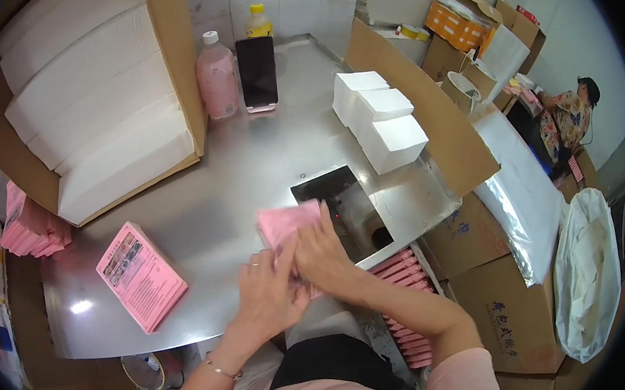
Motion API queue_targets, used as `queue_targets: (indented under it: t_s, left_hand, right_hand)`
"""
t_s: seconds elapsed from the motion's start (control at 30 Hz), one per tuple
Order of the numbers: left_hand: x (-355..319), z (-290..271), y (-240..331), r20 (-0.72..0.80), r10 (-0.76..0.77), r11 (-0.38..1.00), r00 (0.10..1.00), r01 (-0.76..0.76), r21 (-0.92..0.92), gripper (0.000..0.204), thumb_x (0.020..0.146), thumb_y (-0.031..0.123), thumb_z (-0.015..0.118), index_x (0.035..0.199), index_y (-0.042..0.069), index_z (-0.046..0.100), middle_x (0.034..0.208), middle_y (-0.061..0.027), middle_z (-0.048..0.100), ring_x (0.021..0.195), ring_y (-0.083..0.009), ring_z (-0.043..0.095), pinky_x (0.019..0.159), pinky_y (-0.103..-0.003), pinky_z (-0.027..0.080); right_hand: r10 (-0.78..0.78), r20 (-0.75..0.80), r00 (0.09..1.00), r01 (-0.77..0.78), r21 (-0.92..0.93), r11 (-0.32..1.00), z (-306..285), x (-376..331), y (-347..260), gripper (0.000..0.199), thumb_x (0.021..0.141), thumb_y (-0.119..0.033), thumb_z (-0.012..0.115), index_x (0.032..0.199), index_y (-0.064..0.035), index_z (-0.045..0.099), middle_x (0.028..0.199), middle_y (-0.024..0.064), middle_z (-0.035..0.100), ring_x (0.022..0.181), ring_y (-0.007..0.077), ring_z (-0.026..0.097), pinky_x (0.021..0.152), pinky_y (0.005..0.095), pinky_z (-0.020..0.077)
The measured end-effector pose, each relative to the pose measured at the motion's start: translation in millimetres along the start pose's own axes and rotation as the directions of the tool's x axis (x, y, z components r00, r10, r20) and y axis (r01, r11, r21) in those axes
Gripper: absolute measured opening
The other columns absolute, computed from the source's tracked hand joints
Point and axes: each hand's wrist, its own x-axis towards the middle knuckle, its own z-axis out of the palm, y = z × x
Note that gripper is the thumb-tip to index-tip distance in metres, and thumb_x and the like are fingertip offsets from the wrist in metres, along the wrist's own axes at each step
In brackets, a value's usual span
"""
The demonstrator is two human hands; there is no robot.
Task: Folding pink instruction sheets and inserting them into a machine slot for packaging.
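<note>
A soft pink packet (288, 221) is between my two hands, close to the opening in the metal table; its lower part is covered by my fingers. My left hand (268, 291) closes on its lower end, with a ring on one finger. Crossing over from the right, my right hand (326, 254) grips the packet's right side, its fingers curled down. What lies inside the packet cannot be seen. To the left of my hands lies a neat stack of pink printed wrappers (143, 280).
Beyond the rectangular opening (355, 217) stand white napkin stacks (382, 123) beside a cardboard flap. A carton of white napkins (106, 95) fills the left. A phone (257, 75) and a pink bottle (217, 79) stand at the back. Pink packets (408, 330) sit below right; another person (568, 117) sits far right.
</note>
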Motion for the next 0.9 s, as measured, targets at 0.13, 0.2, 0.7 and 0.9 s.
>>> queue_targets:
  t_s: [0.13,0.2,0.7,0.9]
  left_hand:
    - [0.1,-10.3,-2.5,0.005,-0.07,0.993,0.998,0.07,-0.09,0.075,0.08,0.02,0.076,0.147,0.005,0.045,0.102,-0.0143,0.054,0.092,-0.0323,0.054,0.081,-0.044,0.043]
    - [-21.8,-19.7,-19.3,-0.002,-0.052,0.995,0.999,0.051,-0.086,0.067,0.08,0.019,0.077,0.139,0.004,0.052,0.102,-0.0153,0.054,0.092,-0.0331,0.053,0.081,-0.043,0.044]
    - [-92.5,-104.3,-133.3,-0.398,-0.5,0.672,0.769,0.635,0.381,0.021,0.086,0.006,0.059,0.107,0.006,0.057,0.115,-0.0171,0.055,0.116,-0.0387,0.048,0.104,-0.05,0.034]
    - [-86.9,-124.1,-126.6,-0.123,-0.479,0.785,0.869,0.487,0.383,0.023,0.095,0.006,0.055,0.118,0.008,0.058,0.101,-0.0101,0.062,0.11,-0.0322,0.054,0.1,-0.047,0.035]
  right_hand:
    - [0.283,0.049,0.958,-0.287,0.082,0.955,23.2,18.5,23.4,0.013,0.084,-0.013,0.061,0.09,-0.0023,0.064,0.092,0.0203,0.065,0.094,0.0394,0.064,0.107,0.0681,0.0317]
    - [0.307,-0.093,0.947,-0.266,0.302,0.915,25.1,-4.3,54.5,0.012,0.085,-0.012,0.062,0.091,-0.0017,0.064,0.09,0.0221,0.065,0.093,0.0419,0.063,0.102,0.0564,0.0438]
    - [0.418,-0.442,0.794,-0.513,-0.116,0.85,-41.4,-15.8,171.0,0.053,0.066,-0.03,0.076,0.111,-0.0061,0.061,0.115,0.0145,0.055,0.114,0.0367,0.05,0.095,0.0501,0.0402]
    - [0.414,-0.507,0.756,-0.587,-0.246,0.771,-58.8,-33.7,124.7,0.038,0.075,-0.022,0.074,0.107,-0.0052,0.065,0.106,0.0117,0.06,0.104,0.0326,0.056,0.096,0.0536,0.0383]
